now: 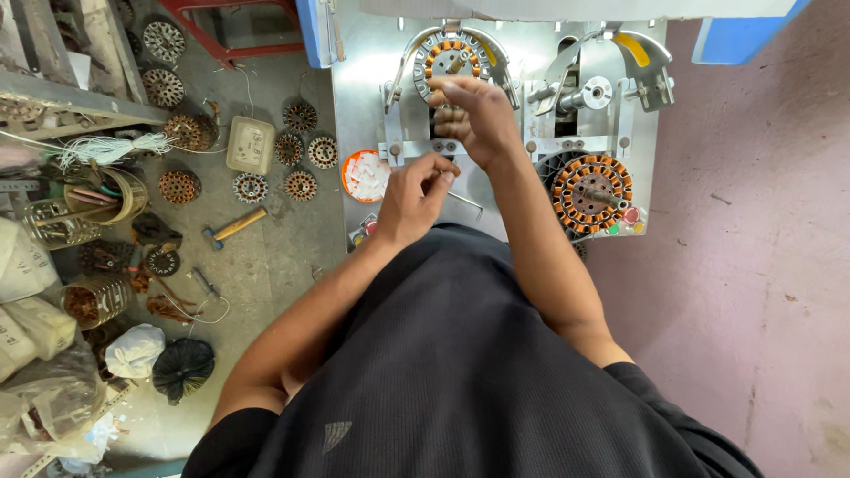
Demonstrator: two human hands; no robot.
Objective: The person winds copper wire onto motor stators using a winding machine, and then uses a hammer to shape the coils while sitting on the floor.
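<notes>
Steel bench [355,93] up top, near edge just ahead of torso, left edge dropping to concrete floor [271,261]; pink floor [760,234] right, bare, wide room that side; little free room on bench between fixtures.
Left floor crowded: red stool [216,0] at top, grey rack [49,89], plastic bags [12,297] lower left, wire basket [102,191], beige box [250,144], hammer [235,226], loose stators [300,152] scattered beside bench edge.
On bench: winding fixture [594,93] right of centre with yellow-tipped arm; wound stator [589,191], copper coils, near right edge; small orange-rimmed dish [365,175] of white pieces just left of hands.
Stator [449,55] seated in curved clamp at bench top centre, orange slot liners showing.
Right hand [473,117] fingers curled loosely, fingertips touching lower rim of that stator, partly covering it; grip on anything cannot be told.
Left hand [414,196] nearer torso, fingers pinched together at tips; whatever is pinched too small to tell.
</notes>
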